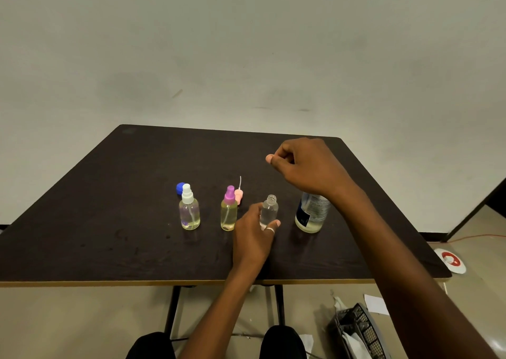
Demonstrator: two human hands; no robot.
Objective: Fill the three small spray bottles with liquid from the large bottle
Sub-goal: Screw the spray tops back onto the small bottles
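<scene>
Bottle three, the open small bottle [269,211], stands upright on the table [109,221] between the pink-topped bottle [229,211] and the large bottle [312,213]. Its neck is bare and it looks nearly empty. My left hand [253,235] wraps loosely around its lower body, thumb in front, fingers behind, steadying it. My right hand [304,164] hovers above and behind the large bottle, fingers curled in a loose pinch; I cannot tell whether anything is held in it.

The white-topped bottle [189,212] and the pink-topped bottle each hold pale yellow liquid and carry their sprayers. I judge two of three fills complete.

Hazards from this position:

1. Spill at the neck. The small opening is narrow and the large bottle's mouth, hidden behind my wrist, is presumably wider. A fast tilt would send liquid down the outside and over my left fingers.
2. Tipping. The bottle is light while empty; a loose left grip lets the pouring lip knock it over.
3. Collision. My right forearm passes directly over the large bottle; a careless descent could topple it.
4. Lost sprayer. The loose pink sprayer [238,194] lies behind the pink-topped bottle, near the blue cap [180,187], and could be swept away.
</scene>
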